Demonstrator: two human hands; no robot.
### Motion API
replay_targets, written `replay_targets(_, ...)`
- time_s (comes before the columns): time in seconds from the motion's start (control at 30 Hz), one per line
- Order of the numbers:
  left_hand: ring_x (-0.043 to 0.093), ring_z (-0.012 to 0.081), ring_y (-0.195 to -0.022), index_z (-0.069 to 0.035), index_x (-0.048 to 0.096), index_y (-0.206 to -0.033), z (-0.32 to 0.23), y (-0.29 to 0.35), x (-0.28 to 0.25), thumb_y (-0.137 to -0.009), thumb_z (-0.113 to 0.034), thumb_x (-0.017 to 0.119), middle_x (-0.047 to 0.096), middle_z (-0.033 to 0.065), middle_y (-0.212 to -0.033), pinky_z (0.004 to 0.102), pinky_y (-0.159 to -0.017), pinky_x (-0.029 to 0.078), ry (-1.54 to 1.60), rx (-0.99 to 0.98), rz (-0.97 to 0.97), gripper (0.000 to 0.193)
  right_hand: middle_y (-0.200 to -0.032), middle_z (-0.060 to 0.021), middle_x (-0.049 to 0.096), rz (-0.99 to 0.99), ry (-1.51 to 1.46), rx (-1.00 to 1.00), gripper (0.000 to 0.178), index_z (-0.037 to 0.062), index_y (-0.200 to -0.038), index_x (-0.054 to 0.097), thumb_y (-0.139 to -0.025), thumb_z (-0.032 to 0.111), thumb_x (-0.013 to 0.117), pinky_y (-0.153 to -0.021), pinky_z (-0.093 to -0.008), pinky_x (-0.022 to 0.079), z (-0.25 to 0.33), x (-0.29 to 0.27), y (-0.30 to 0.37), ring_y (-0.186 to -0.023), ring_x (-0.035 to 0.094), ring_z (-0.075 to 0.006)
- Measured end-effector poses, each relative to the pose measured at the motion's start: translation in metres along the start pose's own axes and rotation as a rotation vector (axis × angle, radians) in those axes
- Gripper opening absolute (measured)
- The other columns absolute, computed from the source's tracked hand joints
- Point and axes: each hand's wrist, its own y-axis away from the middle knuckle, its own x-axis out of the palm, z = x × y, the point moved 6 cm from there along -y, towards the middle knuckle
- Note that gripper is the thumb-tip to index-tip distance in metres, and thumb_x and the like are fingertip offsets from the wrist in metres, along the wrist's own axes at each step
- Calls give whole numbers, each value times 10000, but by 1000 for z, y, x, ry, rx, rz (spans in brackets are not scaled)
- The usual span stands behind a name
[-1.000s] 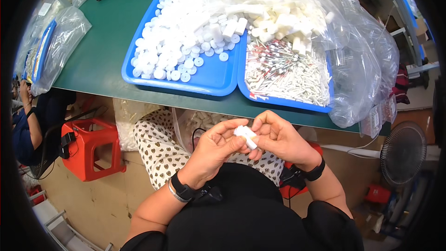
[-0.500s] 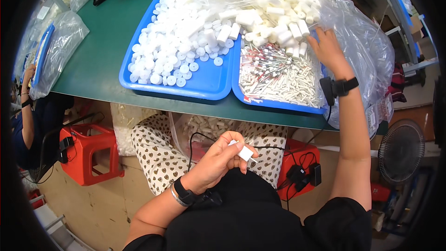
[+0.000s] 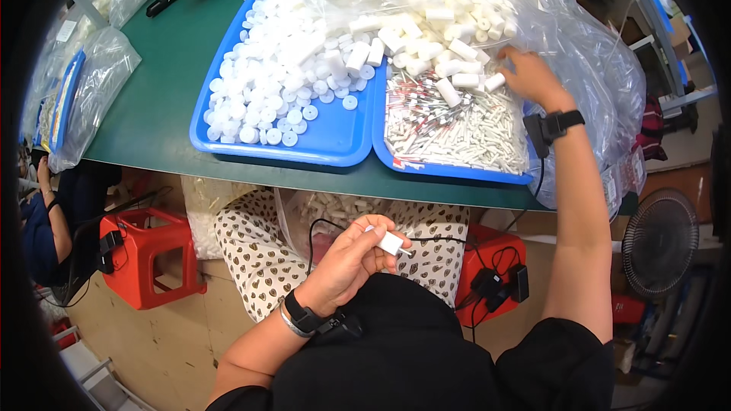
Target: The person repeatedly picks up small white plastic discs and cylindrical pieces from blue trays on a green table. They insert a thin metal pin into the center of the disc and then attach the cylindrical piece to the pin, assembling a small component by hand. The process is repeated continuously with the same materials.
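plainly — smooth white cylinder (image 3: pixel 391 243) in left fingers (image 3: pixel 365 241)

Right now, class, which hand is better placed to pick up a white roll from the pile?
Probably the right hand: it is close to a white roll at the edge of the pile. The left hand is farther off and busy holding a white piece with a thin pin.

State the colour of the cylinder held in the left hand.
The cylinder is white, seen best in the head view.
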Motion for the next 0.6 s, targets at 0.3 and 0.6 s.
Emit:
replay_targets(0.3,610,130,-750,-36,523,-1174,-3,2,-1,-1034,-220,498,669,163,-1056,309,-744,543,15,-20,-12,233,-1223,-156,619,-107,-68,-173,276,37,-1088,651,-842,162,666,-993,-436,435,44,-25,85,-1145,552,-370)
replay_targets(0.6,589,124,-770,-28,558,-1062,-16,0,5,-1035,-221,511,646,153,-1070,291,-732,515,12,36,40,201,-1084,-138,677,-290,-525,-129,393,63,-1269,587,-887,90,677,-871,-351,496,91,-58,125,-1000,648,-267)
